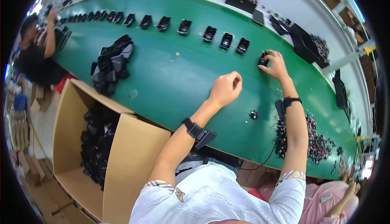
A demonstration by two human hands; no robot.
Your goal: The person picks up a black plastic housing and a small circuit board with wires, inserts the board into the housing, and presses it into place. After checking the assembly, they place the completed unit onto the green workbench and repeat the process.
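My right hand (276, 64) grips a small black plastic housing (262, 60) between thumb and fingers at the right end of a row on the green table. Its nearest neighbour in the row is another open black housing (243, 45), lying to the left. My left hand (226, 89) is held over the middle of the table with its fingers curled in; whatever lies inside them, if anything, is hidden. A small dark part with wires (254, 115) rests on the table to the right of that hand.
A large pile of small wired parts (313, 138) lies beside my right forearm. Black housings are heaped (111, 63) at left, with more inside a cardboard box (136, 159). Black bins (302, 43) stand along the far edge. Another person (38, 57) works at far left.
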